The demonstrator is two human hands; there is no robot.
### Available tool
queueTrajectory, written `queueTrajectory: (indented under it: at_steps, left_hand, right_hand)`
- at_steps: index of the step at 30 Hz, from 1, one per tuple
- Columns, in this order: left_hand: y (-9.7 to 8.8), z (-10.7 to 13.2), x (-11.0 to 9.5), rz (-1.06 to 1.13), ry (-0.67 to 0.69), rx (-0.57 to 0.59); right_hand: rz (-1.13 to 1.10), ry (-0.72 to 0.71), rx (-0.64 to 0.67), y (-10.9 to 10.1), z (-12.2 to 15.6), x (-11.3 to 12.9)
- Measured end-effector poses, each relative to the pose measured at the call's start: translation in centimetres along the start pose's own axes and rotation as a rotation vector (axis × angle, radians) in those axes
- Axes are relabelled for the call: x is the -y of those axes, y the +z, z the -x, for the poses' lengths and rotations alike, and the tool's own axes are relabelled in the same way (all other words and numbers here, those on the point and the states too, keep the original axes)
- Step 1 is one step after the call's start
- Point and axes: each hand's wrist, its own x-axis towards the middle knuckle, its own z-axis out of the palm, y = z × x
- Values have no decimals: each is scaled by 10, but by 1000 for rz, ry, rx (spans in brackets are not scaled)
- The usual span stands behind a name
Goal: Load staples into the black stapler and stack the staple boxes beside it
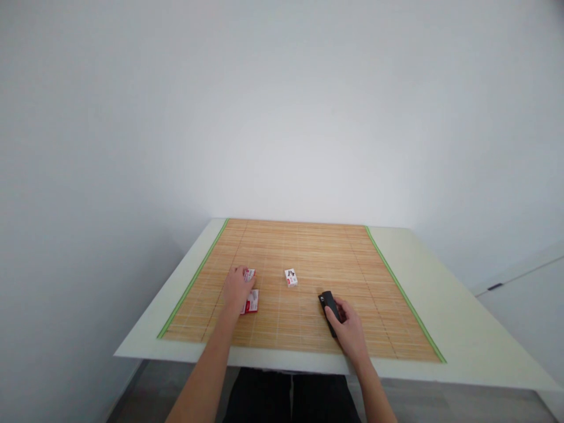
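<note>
My left hand [237, 289] rests on the bamboo mat [308, 247], its fingers lying over two small red-and-white boxes: one [249, 274] at the fingertips and one [252, 302] beside the palm. Whether the fingers grip either box is unclear. My right hand [349, 328] is closed around a black stapler [328, 305] that lies on the mat, its front end sticking out past my thumb. A third small white-and-red box [291, 277] lies alone between the two hands.
The mat has green side edges and covers most of a pale table [449, 305] pushed against a white wall. A white cabinet [524, 294] stands at the right. My dark-clothed lap shows below the table's near edge.
</note>
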Motion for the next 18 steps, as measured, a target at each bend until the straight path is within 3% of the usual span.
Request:
queueTrajectory:
  at_steps: [5, 11, 18]
  left_hand:
    - [-10, -14, 16, 51, -64, 8]
    - [-24, -11, 40, 56, -116, -49]
    - [-19, -3, 36, 15, -92, -48]
  right_hand:
    - [-24, -10, -12, 1, 1, 0]
    - [-14, -5, -1, 0, 1, 1]
    - [-4, -10, 15, -1, 1, 0]
